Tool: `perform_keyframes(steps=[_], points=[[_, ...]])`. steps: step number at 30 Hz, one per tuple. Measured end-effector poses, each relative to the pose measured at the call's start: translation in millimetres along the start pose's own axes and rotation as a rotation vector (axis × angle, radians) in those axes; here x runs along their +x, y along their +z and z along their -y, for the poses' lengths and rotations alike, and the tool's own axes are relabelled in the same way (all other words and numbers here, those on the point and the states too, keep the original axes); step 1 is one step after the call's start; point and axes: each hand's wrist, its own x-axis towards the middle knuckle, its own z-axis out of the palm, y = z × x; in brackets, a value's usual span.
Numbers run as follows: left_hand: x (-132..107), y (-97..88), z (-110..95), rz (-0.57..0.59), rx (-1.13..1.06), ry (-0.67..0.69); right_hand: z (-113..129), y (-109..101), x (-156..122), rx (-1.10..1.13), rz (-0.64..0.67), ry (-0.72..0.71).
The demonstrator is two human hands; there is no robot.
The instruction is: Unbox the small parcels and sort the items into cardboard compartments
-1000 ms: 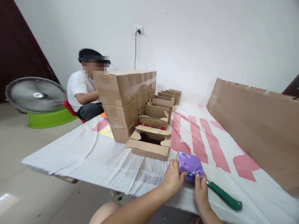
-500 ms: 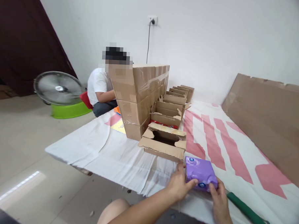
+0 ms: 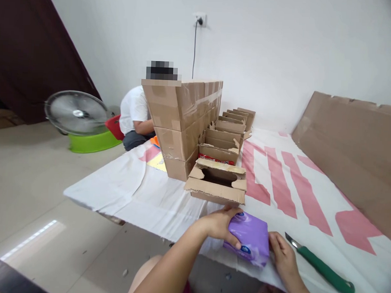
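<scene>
A purple plastic-wrapped tissue pack lies at the front edge of the cloth-covered table, turned slightly askew. My left hand grips its left side, thumb over the front face and fingers behind. At the pack's right end, my right hand is closed, with thumb and bent fingers pinching the wrapper's edge; the exact contact is partly hidden. Just right of that hand lies a knife with a green handle, its blade bare. Behind the pack sits an open cardboard box, its inside dark.
More open boxes run back in a row, one holding a red packet. Stacked taped cartons form a wall beside them. Another person sits beyond it. A large cardboard sheet leans at right; a fan stands left.
The pack has shifted left and nearer to me, turning a little. My left hand has moved left with it. The right hand has moved to its right end, and the knife blade is now uncovered.
</scene>
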Motion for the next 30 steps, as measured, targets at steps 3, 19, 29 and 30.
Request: perform_keyframes(steps=[3, 19, 29, 30], points=[[-5.1, -15.4, 10.9, 0.001, -0.005, 0.024, -5.4, 2.1, 1.4, -0.123, 0.054, -0.057], [-57.9, -72.8, 38.1, -0.264, 0.259, -0.359, -9.7, 5.7, 2.0, -0.284, 0.059, -0.143], [-60.1, -67.2, 34.0, -0.396, 0.342, -0.368, 0.2, 9.8, 0.0, -0.356, 0.035, -0.221], [-60.8, -67.5, 33.9, -0.397, 0.333, -0.364, 0.5, 9.9, 0.1, -0.361, 0.034, -0.223]])
